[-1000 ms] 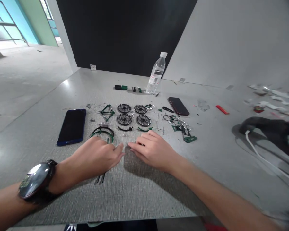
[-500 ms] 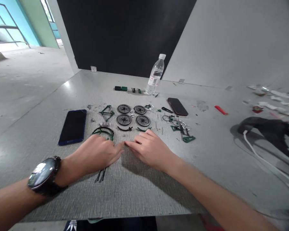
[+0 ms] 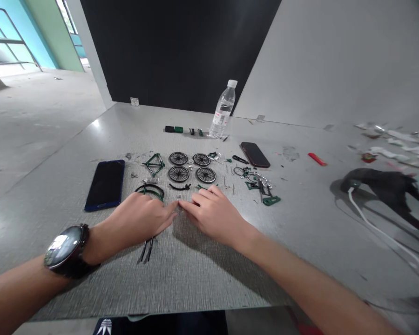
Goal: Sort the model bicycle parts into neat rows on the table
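My left hand (image 3: 145,215), with a watch (image 3: 67,246) on its wrist, is low over the table. Its index finger stretches to the right and the thumb sits a little below. From the other side my right hand (image 3: 214,215) points its index finger left, the other fingers loosely bent. Both fingertips nearly meet just below a tiny group of metal pieces (image 3: 179,197); neither hand visibly holds anything. Black and green curved strips (image 3: 150,187) are partly covered by my left hand. Beyond the fingertips lie small spoked wheels (image 3: 179,174), a dark curved bar (image 3: 179,187) and a green toy bicycle frame (image 3: 154,164).
A blue phone (image 3: 105,184) lies left, a dark phone (image 3: 255,154) right. A water bottle (image 3: 223,110) stands at the back. Small green and metal parts (image 3: 261,185), a red piece (image 3: 317,159), and a black object (image 3: 373,184) with a white cable (image 3: 377,227) lie right.
Both hands stay almost in place, with the fingertips slightly nearer the tiny metal pieces. The view has shifted a little; the parts on the table keep their layout.
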Available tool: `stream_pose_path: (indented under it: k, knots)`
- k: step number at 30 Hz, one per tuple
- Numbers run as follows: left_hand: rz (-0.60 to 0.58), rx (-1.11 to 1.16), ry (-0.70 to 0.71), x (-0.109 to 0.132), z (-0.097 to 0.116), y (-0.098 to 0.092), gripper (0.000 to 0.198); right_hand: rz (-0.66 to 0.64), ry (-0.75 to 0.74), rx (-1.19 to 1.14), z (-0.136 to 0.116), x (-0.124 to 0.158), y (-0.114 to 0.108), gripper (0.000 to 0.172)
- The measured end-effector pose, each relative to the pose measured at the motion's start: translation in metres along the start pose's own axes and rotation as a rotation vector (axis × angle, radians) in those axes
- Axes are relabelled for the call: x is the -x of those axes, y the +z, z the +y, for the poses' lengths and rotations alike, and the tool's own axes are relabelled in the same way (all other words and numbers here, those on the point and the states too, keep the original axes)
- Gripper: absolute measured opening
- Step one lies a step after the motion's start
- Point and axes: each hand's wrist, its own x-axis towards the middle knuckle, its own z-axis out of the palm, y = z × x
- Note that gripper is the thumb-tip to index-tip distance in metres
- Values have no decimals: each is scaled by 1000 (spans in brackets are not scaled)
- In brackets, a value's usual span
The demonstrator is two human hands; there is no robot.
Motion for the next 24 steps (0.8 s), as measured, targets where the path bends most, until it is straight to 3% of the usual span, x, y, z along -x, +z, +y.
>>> stream_pose_path:
  k: [15, 24]
  knots:
    - [-68, 0, -29, -1, 0, -2, 34, -1, 12, 28, -3, -1, 0, 23]
    - [-51, -4, -15, -1, -1, -1, 34, 3, 15, 37, -4, -3, -1, 25]
